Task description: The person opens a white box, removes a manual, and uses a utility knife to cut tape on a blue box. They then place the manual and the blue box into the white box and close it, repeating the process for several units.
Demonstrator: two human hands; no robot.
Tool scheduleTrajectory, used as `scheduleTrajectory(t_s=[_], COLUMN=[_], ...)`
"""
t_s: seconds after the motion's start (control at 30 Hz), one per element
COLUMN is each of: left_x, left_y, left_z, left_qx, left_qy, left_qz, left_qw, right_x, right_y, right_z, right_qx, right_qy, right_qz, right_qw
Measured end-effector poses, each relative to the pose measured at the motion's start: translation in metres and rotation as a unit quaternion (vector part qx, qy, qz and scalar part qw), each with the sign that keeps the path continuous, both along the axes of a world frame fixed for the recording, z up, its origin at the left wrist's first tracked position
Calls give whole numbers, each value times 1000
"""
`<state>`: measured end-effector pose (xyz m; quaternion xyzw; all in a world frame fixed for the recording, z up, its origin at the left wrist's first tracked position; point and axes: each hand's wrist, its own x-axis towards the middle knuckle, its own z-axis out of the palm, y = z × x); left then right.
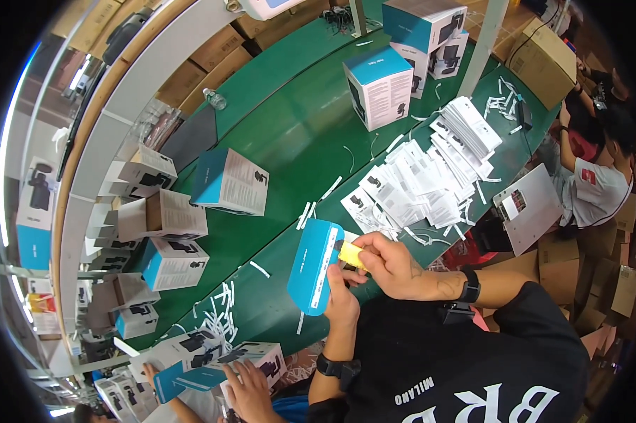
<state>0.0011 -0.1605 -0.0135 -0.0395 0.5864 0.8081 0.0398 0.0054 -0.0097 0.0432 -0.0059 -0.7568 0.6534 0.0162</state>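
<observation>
In front of my chest I hold a small carton (311, 264) with a teal flap and a white edge strip, tilted upright. My left hand (341, 295) is closed round its lower right side. My right hand (390, 264) pinches a small flat yellow piece (351, 256) against the carton's white edge. Whether that piece is a card, a label or a tool I cannot tell. Just beyond the carton, to the right, spreads a heap of printed white leaflets (413, 185) on the green table (297, 158).
Teal and white boxes stand at the back (379, 92) and left (231, 182). White paper strips (223, 310) litter the table. A co-worker's hands (247, 388) handle a box at lower left. Another person (596, 187) sits at right, near a brown carton (541, 65). A metal post (484, 49) rises at the back.
</observation>
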Motion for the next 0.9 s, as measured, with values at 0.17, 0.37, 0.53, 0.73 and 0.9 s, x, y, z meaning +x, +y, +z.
scheduleTrajectory(t_s=[0.17, 0.37, 0.53, 0.73, 0.9], left_x=[1, 0, 4, -25, -8], left_y=[-6, -15, -26, -55, -80], left_z=[-8, -5, -18, 49, 44], left_qx=[-31, -5, 16, -435, -629], left_qy=[41, 48, 103, 427, 371], left_qz=[-16, -35, -44, -113, -2], left_qw=[999, 998, 994, 785, 684], right_x=[-9, -25, -28, -26, -56], right_y=[14, 4, -4, 22, 71], right_z=[-9, 10, 16, 12, -25], right_qx=[282, 178, 176, -171, -27], right_qy=[272, 254, 277, 141, -4], right_qz=[12, -18, 31, -142, -206], right_qw=[920, 951, 944, 965, 978])
